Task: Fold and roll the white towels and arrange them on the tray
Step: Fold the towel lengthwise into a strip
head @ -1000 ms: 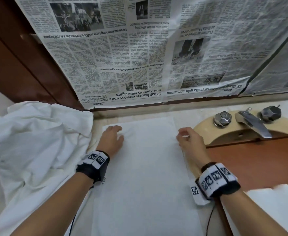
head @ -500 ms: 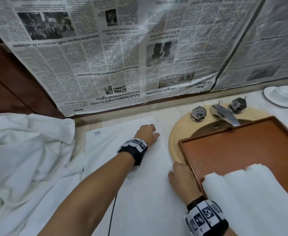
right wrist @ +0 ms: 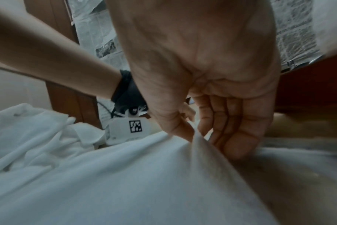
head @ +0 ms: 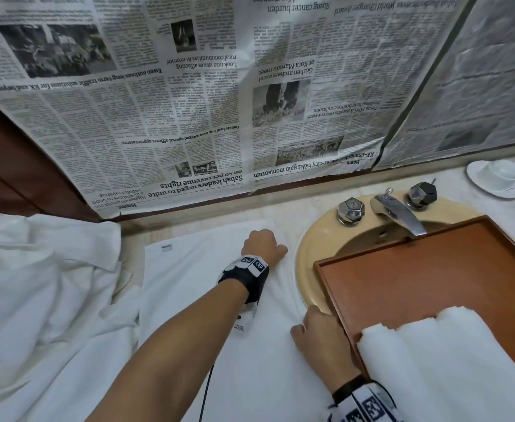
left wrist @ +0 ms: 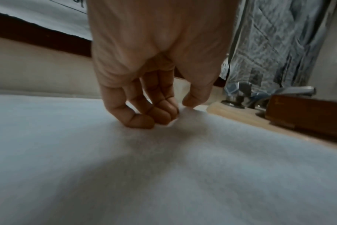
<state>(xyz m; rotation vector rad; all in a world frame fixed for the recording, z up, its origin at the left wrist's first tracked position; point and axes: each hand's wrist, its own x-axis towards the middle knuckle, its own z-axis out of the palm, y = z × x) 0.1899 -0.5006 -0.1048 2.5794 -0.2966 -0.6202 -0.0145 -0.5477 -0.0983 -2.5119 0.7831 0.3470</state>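
A white towel [head: 201, 315] lies flat on the counter in front of me. My left hand [head: 267, 240] reaches across to its far right corner; in the left wrist view the curled fingers and thumb of the left hand [left wrist: 180, 108] pinch the towel [left wrist: 164, 167] at its edge. My right hand [head: 312, 319] is on the towel's right edge, nearer me, beside the tray. In the right wrist view the right hand [right wrist: 197, 137] pinches a raised ridge of the towel [right wrist: 125, 182] between thumb and fingers. The brown wooden tray [head: 417, 278] rests over the sink and carries rolled white towels [head: 451, 370] at its near end.
A heap of loose white towels [head: 37, 293] fills the counter at left. The beige sink [head: 311, 254] has a metal tap [head: 398, 213] and two knobs behind the tray. A white cup and saucer [head: 498, 178] stands at far right. Newspaper [head: 189, 102] covers the wall.
My left hand crossed from the towel's far left corner to its far right corner. My right hand drew back along the right edge toward me. My head turned right, bringing the tray into view.
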